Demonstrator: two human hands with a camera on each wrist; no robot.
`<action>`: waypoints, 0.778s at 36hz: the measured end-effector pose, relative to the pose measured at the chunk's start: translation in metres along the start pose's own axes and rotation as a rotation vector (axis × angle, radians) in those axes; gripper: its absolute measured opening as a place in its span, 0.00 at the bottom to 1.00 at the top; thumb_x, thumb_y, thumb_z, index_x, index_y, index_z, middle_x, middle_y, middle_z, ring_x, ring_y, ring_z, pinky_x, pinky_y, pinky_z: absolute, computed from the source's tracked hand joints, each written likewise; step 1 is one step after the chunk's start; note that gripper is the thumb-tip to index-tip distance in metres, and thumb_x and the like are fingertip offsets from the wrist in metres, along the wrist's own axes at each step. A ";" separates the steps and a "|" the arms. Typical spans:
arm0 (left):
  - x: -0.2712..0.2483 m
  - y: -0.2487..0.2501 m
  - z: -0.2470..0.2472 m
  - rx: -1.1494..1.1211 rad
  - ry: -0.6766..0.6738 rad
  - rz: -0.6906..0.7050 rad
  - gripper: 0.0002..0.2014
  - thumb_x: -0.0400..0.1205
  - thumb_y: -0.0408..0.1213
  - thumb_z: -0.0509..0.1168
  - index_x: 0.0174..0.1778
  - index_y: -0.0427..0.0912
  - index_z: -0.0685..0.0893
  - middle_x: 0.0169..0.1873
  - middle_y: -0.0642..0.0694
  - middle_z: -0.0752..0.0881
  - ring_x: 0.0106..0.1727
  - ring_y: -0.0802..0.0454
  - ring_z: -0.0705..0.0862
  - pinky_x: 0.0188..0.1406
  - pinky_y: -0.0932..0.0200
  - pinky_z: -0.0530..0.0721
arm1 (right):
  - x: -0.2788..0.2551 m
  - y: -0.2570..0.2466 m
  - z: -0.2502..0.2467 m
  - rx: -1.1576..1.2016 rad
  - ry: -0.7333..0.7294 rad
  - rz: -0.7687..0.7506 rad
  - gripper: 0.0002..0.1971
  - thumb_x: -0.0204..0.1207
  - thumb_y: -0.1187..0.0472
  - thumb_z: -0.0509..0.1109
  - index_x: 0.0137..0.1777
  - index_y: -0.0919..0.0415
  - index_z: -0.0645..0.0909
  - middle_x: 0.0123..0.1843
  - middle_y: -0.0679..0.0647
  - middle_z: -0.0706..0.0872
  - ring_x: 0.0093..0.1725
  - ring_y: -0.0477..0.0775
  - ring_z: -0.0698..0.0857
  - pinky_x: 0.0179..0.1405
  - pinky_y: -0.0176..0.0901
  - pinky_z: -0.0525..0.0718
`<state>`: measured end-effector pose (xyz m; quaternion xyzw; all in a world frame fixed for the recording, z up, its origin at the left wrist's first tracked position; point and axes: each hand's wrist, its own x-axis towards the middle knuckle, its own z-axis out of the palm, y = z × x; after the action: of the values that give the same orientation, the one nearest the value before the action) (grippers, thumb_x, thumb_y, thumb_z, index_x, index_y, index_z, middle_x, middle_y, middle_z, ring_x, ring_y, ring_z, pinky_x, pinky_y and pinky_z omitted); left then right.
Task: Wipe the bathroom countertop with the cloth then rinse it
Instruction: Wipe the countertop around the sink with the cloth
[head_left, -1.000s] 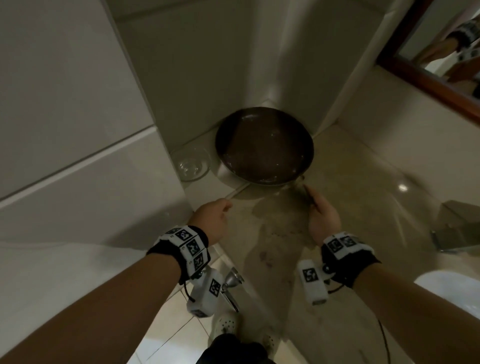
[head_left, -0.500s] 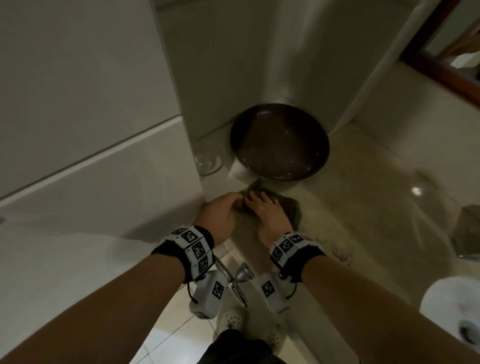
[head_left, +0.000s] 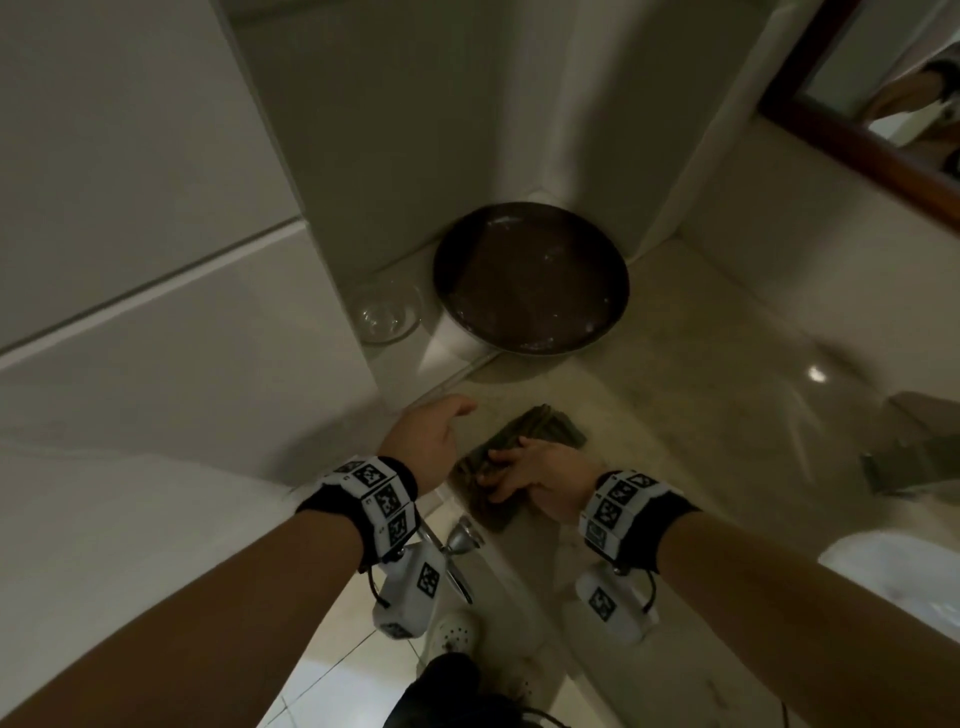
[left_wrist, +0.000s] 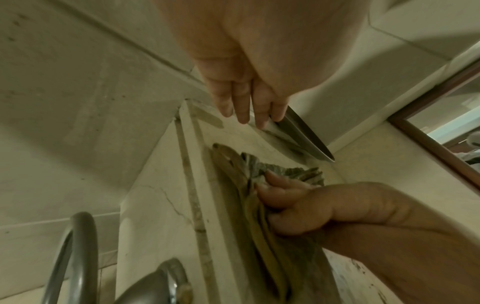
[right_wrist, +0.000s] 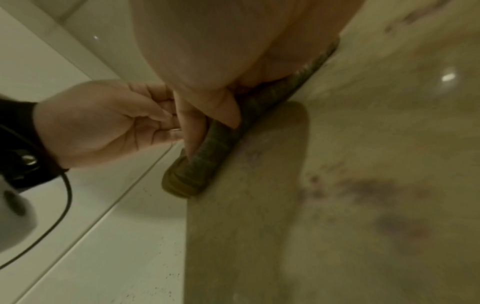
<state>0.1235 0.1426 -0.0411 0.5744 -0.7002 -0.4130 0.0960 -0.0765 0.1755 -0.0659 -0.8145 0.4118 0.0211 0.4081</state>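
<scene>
A dark green striped cloth (head_left: 543, 428) lies bunched on the beige stone countertop (head_left: 701, 415) near its left front edge. My right hand (head_left: 511, 465) presses down on it, and in the left wrist view its fingers (left_wrist: 279, 195) curl into the folds of the cloth (left_wrist: 257, 166). Part of the cloth (right_wrist: 221, 142) hangs over the counter's edge. My left hand (head_left: 441, 431) hovers just left of the cloth, beside the edge, and holds nothing; its fingers (left_wrist: 245, 111) hang relaxed.
A dark round pan (head_left: 530, 280) holding water stands in the back corner, with a small glass bowl (head_left: 384, 317) to its left. A metal tap fitting (head_left: 462, 540) sits below the counter edge. A white basin (head_left: 893, 571) is at the right, a wood-framed mirror (head_left: 857, 150) above.
My right hand took hold of the cloth and dragged it back toward the counter's front edge. My left hand came off the cloth and now hovers apart on the left.
</scene>
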 end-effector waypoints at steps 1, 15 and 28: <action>-0.002 0.003 0.002 0.005 -0.008 -0.002 0.24 0.84 0.25 0.52 0.73 0.48 0.76 0.73 0.50 0.76 0.75 0.53 0.73 0.71 0.64 0.68 | -0.002 0.002 -0.002 -0.005 -0.037 0.002 0.22 0.74 0.70 0.55 0.60 0.59 0.86 0.70 0.49 0.81 0.80 0.49 0.65 0.83 0.45 0.47; 0.000 0.042 0.037 0.308 -0.234 0.293 0.27 0.81 0.31 0.57 0.77 0.52 0.71 0.77 0.48 0.72 0.77 0.47 0.69 0.76 0.54 0.67 | -0.053 0.008 -0.023 0.308 0.622 0.426 0.08 0.74 0.66 0.72 0.48 0.53 0.85 0.43 0.44 0.87 0.38 0.33 0.81 0.36 0.16 0.73; 0.008 0.045 0.087 0.797 -0.368 0.254 0.34 0.86 0.48 0.52 0.84 0.52 0.41 0.84 0.52 0.37 0.85 0.47 0.39 0.81 0.38 0.45 | -0.094 0.021 -0.005 0.301 0.722 0.687 0.06 0.75 0.57 0.73 0.40 0.54 0.77 0.29 0.46 0.79 0.32 0.49 0.80 0.27 0.32 0.73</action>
<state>0.0350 0.1757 -0.0683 0.3931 -0.8748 -0.1917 -0.2085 -0.1547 0.2272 -0.0414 -0.5200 0.7683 -0.1881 0.3222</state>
